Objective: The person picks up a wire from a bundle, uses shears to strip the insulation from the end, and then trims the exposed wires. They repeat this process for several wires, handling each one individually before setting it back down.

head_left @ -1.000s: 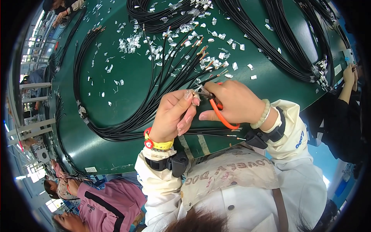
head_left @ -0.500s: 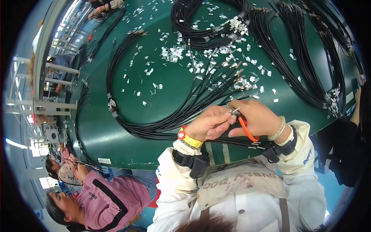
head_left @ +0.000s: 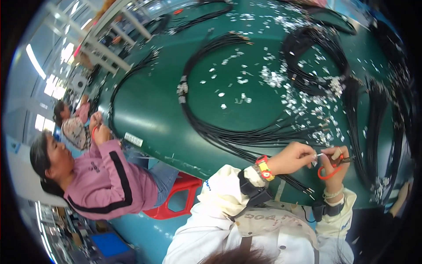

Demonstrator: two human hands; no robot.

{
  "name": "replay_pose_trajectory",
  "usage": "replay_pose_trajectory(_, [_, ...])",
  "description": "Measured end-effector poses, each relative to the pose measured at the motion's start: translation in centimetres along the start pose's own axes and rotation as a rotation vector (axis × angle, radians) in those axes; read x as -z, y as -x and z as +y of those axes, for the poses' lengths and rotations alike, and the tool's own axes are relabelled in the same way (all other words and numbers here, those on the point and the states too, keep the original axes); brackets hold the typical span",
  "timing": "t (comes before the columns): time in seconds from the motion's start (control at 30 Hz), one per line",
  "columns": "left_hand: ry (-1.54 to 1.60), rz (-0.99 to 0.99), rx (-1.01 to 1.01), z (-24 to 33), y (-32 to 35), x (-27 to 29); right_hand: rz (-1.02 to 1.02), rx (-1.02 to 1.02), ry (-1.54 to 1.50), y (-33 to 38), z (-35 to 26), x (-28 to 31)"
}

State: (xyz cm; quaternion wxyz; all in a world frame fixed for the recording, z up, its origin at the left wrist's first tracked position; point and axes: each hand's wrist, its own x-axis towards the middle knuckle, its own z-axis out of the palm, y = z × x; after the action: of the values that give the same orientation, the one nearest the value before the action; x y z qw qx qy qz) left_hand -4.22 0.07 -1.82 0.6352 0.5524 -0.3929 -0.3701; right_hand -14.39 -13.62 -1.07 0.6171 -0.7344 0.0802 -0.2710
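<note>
One cable end (head_left: 318, 155) is between the hands; the work looks partway, with scraps (head_left: 271, 77) and many more cables (head_left: 211, 132) across the bench (head_left: 145, 105).
The left hand (head_left: 292, 159) pinches that end; the right hand (head_left: 336, 175) curls around orange-handled pliers (head_left: 325, 178), fingertips at the tip.

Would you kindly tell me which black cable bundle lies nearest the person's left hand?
The curved black bundle with a whitish patch at its bend: it runs close beside the left hand, while the round coil and other bundles lie farther away.
</note>
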Motion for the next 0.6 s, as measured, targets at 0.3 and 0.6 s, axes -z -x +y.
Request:
replay_pose_trajectory(0.3, [0.036,-0.022,-0.001,-0.8,-1.6,-0.7,-0.047,-0.08,-0.232,-0.4,2.9,1.5])
replay_pose_trajectory(0.6, [-0.702,0.367,-0.41,-3.1,-3.5,-2.1,0.026,-0.135,-0.304,-1.5,4.3,2.4])
